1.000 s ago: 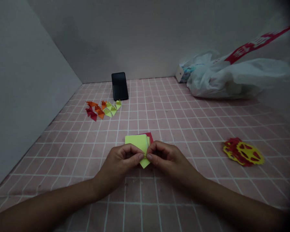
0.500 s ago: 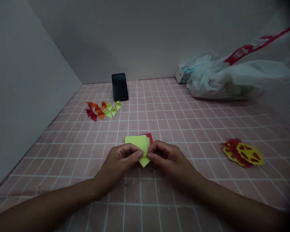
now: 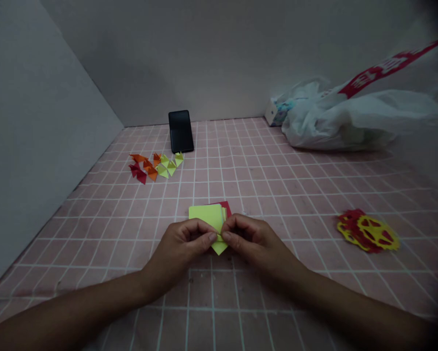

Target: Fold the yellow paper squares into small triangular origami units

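Note:
Between my two hands is a small folded yellow paper [image 3: 219, 247], its pointed corner facing me. My left hand [image 3: 185, 243] pinches it from the left with thumb and index finger. From the other side, my right hand [image 3: 253, 241] grips it in the same way, fingertips close to the left ones. My fingers cover much of the fold. Just behind lies a stack of yellow paper sheets [image 3: 204, 212], with a red sheet [image 3: 228, 208] sticking out beneath at the right.
Several folded red, orange and yellow paper pieces [image 3: 151, 168] lie at the back left, near a leaning black phone [image 3: 181, 131]. Red and yellow cut-out shapes [image 3: 368, 231] rest at the right. A white plastic bag [image 3: 335, 126] and a box [image 3: 275, 112] stand at the back right.
Both hands have shifted very slightly, the fingertips drawing a little closer together on the folded yellow paper. Its point has moved slightly toward me. Everything else has stayed in place.

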A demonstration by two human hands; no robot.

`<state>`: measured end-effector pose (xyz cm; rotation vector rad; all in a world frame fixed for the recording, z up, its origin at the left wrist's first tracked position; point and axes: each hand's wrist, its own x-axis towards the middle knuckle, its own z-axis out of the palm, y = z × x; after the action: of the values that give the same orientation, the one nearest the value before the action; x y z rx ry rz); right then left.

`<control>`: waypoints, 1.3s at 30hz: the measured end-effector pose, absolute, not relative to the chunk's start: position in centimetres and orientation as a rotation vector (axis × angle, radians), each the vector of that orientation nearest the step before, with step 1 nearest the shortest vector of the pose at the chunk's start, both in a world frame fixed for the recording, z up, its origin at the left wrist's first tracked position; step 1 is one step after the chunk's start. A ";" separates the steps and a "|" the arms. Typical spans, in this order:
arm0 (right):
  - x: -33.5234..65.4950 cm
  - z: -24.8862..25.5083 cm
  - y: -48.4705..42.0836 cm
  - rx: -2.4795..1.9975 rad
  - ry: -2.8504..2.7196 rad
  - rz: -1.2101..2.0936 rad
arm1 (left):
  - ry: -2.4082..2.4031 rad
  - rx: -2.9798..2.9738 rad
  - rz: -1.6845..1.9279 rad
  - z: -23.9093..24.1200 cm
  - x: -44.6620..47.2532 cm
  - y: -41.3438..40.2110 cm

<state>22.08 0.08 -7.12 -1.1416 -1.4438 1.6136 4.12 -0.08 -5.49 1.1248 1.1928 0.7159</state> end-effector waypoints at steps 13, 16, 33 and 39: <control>22.2 -7.7 0.0 -1.111 -1.438 1.613 | 1.133 1.028 0.711 -5.7 4.0 -0.2; 22.1 -7.6 0.1 -1.126 -1.465 1.588 | 1.129 1.041 0.709 -5.7 4.0 -0.3; 22.2 -7.6 -0.2 -0.983 -1.596 1.407 | 1.183 0.945 0.841 -6.1 3.9 0.2; 22.3 -7.4 -0.1 -0.951 -1.772 1.192 | 1.177 0.967 0.772 -6.1 4.0 0.3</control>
<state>22.28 -0.10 -7.44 -0.9506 -1.7720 1.1916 4.00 0.29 -6.07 0.9671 1.1769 0.7724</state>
